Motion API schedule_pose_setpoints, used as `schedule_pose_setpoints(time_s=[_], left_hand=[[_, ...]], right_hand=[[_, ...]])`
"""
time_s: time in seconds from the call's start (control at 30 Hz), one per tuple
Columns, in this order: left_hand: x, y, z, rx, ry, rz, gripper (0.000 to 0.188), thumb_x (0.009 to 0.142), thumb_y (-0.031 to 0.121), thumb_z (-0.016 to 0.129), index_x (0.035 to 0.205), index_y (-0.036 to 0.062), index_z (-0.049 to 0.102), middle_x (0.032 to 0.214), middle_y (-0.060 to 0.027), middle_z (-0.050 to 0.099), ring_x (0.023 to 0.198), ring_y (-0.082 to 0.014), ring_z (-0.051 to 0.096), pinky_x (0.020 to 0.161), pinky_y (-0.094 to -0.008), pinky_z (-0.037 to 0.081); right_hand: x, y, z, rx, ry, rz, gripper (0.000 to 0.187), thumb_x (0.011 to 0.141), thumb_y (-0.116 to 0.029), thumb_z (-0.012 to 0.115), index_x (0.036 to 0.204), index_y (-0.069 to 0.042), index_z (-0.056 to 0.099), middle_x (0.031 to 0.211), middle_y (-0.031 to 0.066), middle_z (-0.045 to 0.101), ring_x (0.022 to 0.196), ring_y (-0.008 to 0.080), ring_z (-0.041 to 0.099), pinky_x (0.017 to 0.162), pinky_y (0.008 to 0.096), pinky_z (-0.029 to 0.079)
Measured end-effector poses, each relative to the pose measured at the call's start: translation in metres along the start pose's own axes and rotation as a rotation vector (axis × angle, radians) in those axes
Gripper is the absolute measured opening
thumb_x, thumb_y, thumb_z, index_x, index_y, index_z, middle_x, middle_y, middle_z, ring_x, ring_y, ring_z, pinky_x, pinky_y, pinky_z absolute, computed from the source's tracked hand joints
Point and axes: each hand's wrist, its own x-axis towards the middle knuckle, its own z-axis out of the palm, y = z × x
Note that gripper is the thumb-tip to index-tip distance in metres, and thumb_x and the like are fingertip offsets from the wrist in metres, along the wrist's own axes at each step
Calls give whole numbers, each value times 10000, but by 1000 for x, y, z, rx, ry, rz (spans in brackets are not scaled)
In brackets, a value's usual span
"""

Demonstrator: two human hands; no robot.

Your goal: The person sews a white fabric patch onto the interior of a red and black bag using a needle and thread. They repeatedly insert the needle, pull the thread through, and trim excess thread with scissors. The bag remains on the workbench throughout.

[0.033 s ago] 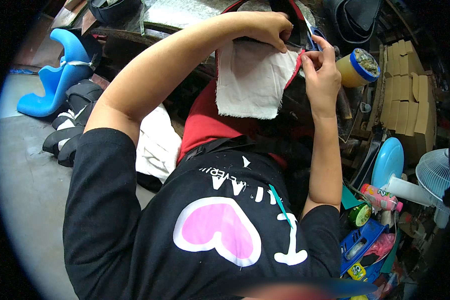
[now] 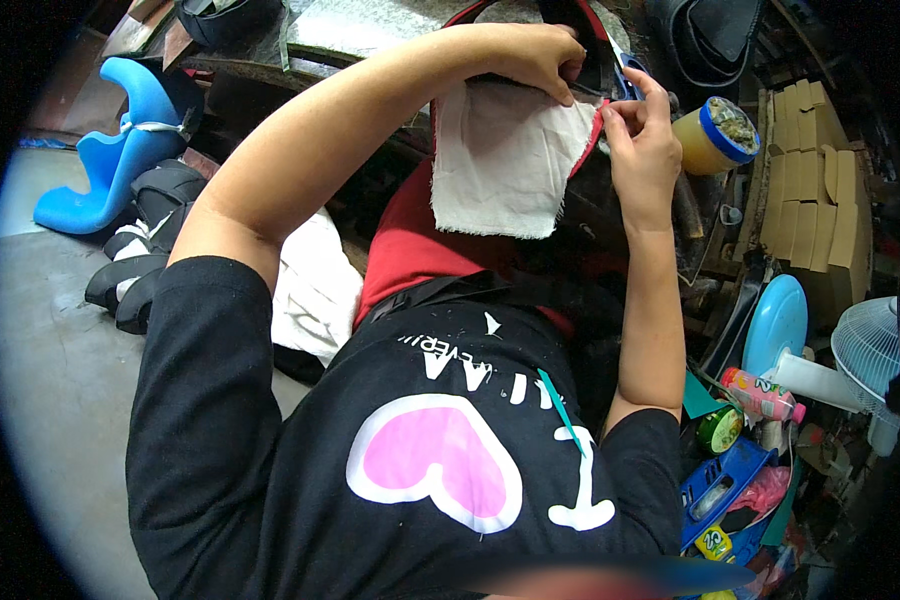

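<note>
A white cloth (image 2: 510, 165) with frayed edges and a red strip (image 2: 588, 140) along its right side hangs toward my lap from the bench edge. My left hand (image 2: 548, 62) reaches across its top, fingers curled and thumb pressed on the upper edge. At the right corner, my right hand (image 2: 646, 145) pinches the red edging between thumb and fingers. Blue-handled scissors (image 2: 630, 80) lie just behind the right fingertips, partly covered by them. Above the cloth, dark material with a red border is partly hidden by my left hand.
A yellowish jar with a blue rim (image 2: 708, 140) stands right of my right hand. Farther right are cardboard boxes (image 2: 810, 190) and a fan (image 2: 865, 345). A blue plastic form (image 2: 110, 150) and black curved pieces (image 2: 140, 270) sit at the left.
</note>
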Motion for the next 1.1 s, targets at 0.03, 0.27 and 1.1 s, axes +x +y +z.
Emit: schedule_pose_setpoints(time_s=[0.03,0.27,1.1], left_hand=[[-1,3,-2,-9,-4,-7,441,708,350,833,947,6,694,1004,-177,624,940,-339,636,801,-411,514],[-13,18,-13,14,-8,-30,430,708,340,837,935,15,673,1019,-169,605,935,-332,625,791,-416,506],[-14,20,-14,6,-25,-35,398,774,306,828,968,7,651,997,-160,599,914,-308,612,785,-395,498]], right_hand=[[3,0,1,-12,-9,43,474,860,-76,692,1310,-135,557,822,84,721,741,257,710,709,385,535],[13,3,17,60,-41,182,552,840,-71,700,1352,-153,508,820,51,735,734,222,714,717,376,542],[42,13,-26,-533,-160,-806,144,766,-143,716,894,-202,689,915,-17,619,812,179,657,665,325,548]])
